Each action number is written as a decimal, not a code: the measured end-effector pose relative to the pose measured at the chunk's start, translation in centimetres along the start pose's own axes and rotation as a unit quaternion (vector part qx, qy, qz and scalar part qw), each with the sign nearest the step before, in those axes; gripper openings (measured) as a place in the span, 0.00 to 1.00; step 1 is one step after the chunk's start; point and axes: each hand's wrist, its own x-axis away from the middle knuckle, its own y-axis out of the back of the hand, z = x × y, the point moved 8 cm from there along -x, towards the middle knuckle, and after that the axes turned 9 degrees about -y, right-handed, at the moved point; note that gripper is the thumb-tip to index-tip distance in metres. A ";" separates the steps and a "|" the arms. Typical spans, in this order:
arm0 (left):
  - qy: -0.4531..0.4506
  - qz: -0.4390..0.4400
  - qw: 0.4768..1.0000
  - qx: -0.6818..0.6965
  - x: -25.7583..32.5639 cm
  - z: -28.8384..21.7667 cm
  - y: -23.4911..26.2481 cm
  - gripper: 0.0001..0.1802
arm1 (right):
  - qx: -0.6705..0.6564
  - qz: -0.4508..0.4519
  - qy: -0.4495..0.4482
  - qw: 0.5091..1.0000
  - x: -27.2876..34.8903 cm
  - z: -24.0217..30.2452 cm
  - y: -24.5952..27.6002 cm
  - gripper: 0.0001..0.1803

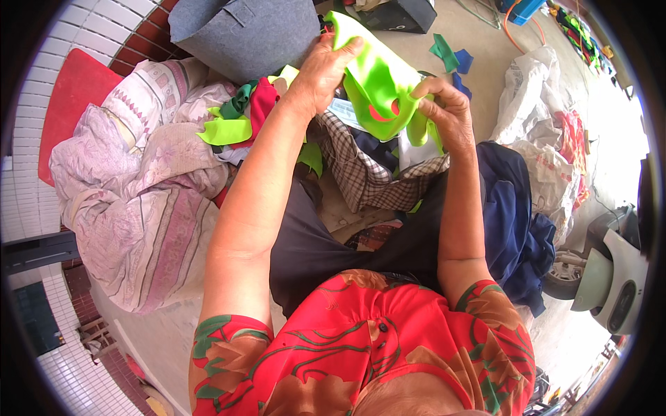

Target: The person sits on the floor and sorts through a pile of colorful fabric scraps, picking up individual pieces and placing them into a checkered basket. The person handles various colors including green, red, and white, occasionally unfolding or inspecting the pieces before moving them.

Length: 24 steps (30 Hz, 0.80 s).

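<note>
A neon yellow-green piece of cloth [374, 76] with a small red-orange patch is stretched between my two hands, out in front of me. My left hand [322, 73] grips its upper left end, thumb lying over the cloth. At the lower right edge, my right hand [447, 111] pinches the cloth between thumb and fingers. Below it, between my knees, sits an open brown checked cloth bag [357, 170] with dark and white fabric pieces in it. Left of the bag lie a neon green scrap [225, 130], a red scrap [262, 104] and a dark green scrap [239, 100].
A grey felt bin [246, 35] stands beyond my left hand. Patterned pale bedding [139, 187] is heaped at left beside a red board [76, 104]. Dark blue cloth [513, 215] lies at right, near white plastic sacks [534, 104] and a pale scooter [614, 270]. Green and blue scraps [445, 54] lie ahead.
</note>
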 end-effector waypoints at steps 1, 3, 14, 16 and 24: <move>0.005 -0.030 1.000 0.006 -0.1 -0.3 0.6 0.16 | 0.027 0.032 -0.013 0.999 0.1 0.1 -0.5 0.06; -0.020 -0.045 0.996 0.071 -0.1 -1.3 1.2 0.18 | 0.116 0.070 -0.044 0.990 0.0 -0.1 -1.8 0.06; -0.061 -0.042 0.983 0.166 0.2 -4.5 2.7 0.20 | 0.264 0.095 -0.136 0.950 0.0 -2.8 -2.2 0.06; -0.052 -0.042 0.985 0.162 0.3 -4.3 2.8 0.20 | 0.245 0.035 -0.120 0.962 -0.4 -2.5 -0.4 0.07; -0.005 -0.013 0.983 0.183 0.5 -3.0 0.8 0.19 | 0.060 -0.132 -0.137 0.980 -0.3 -2.2 4.1 0.29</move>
